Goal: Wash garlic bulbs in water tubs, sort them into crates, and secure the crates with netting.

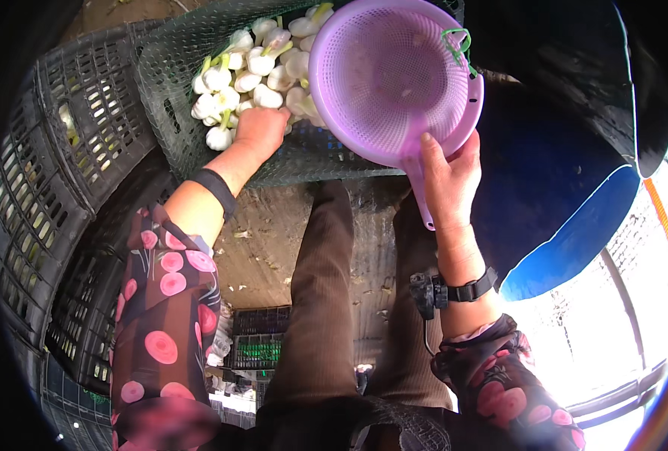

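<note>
My right hand (449, 175) grips the handle of a purple plastic colander (339, 129), thumb on top. The colander is tilted so its perforated inside faces me, with a few pale bits in it. A green tie is knotted at its far rim. My left hand (261, 131) reaches into the near side of a heap of white garlic bulbs (247, 81), fingers curled downward. Its fingertips are hidden, so whether it holds a bulb cannot be told. The bulbs, some with short green stems, lie in a dark crate lined with green mesh netting (190, 149). The colander covers the heap's right side.
Black slatted plastic crates (88, 107) stand along the left, with pale contents showing through the slots. A blue sheet-like surface (576, 237) lies at the right. Scraps litter the brown floor (260, 242) before my legs. My right wrist carries a strapped-on small device (428, 293) with a cable.
</note>
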### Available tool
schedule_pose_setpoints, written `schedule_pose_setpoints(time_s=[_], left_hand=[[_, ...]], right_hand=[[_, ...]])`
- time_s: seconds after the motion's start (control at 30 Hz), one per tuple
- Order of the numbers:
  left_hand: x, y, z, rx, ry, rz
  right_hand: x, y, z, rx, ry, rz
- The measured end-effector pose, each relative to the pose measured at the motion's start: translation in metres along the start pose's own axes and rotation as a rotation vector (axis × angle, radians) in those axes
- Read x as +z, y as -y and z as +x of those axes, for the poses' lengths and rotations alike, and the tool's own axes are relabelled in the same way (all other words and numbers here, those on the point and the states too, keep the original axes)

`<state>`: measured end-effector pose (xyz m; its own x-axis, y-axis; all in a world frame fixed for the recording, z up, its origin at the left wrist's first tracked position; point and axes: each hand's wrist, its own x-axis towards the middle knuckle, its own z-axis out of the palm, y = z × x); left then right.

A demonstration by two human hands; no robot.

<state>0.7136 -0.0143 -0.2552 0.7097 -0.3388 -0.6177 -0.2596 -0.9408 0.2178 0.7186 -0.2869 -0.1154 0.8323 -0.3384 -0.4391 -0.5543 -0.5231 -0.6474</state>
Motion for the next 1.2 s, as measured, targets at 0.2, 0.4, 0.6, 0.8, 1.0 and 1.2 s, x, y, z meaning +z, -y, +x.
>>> schedule_pose_setpoints(time_s=[0.2,0.4,0.6,0.8,1.0,1.2], left_hand=[[0.001,0.007,0.004,0.105,-0.051,0.102],[-0.013,0.014,-0.007,0.123,-0.062,-0.06],[-0.011,0.036,-0.027,-0.315,0.206,-1.195],[-0.013,0.027,-0.059,-0.307,0.009,-1.374],[-0.038,-0.023,-0.094,-0.347,-0.341,-1.738],[0.076,-0.055,-0.214,-0.336,-0.364,-0.886]], right_hand=[[-0.005,0.004,0.002,-0.033,-0.016,0.033],[-0.007,0.004,0.003,-0.022,-0.048,0.116],[-0.004,-0.003,-0.005,-0.124,-0.096,0.135],[0.008,-0.004,-0.007,-0.046,-0.108,0.251],[0.008,-0.019,-0.007,0.165,0.263,0.361],[-0.014,0.009,-0.019,0.445,0.511,0.342]])
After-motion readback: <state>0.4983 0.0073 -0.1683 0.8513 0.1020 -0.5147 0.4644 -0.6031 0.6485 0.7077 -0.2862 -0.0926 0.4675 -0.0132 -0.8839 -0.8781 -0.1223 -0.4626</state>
